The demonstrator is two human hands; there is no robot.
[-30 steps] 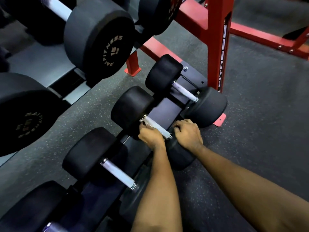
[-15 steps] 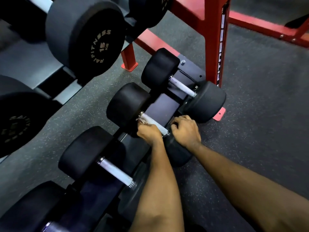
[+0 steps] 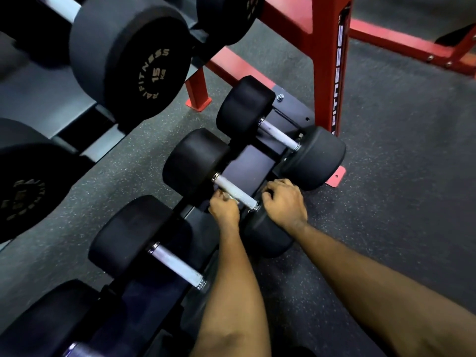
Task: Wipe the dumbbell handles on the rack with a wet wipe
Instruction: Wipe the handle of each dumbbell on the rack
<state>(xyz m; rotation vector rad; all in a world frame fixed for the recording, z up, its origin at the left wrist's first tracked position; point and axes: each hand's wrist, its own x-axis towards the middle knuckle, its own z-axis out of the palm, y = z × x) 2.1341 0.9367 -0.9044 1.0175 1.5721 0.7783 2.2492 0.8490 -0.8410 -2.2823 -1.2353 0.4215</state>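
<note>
Ok, four dumbbells (image 3: 144,235) are counted on the low rack (image 3: 244,163), with three bigger heads (image 3: 128,57) on the tier above. The handle (image 3: 235,191) of the second from the far end is silver, knurled and mostly bare. A small white wet wipe (image 3: 227,196) is pinched against it by the left hand (image 3: 224,211). The right hand (image 3: 284,202) is curled over that dumbbell's near head (image 3: 265,235).
</note>
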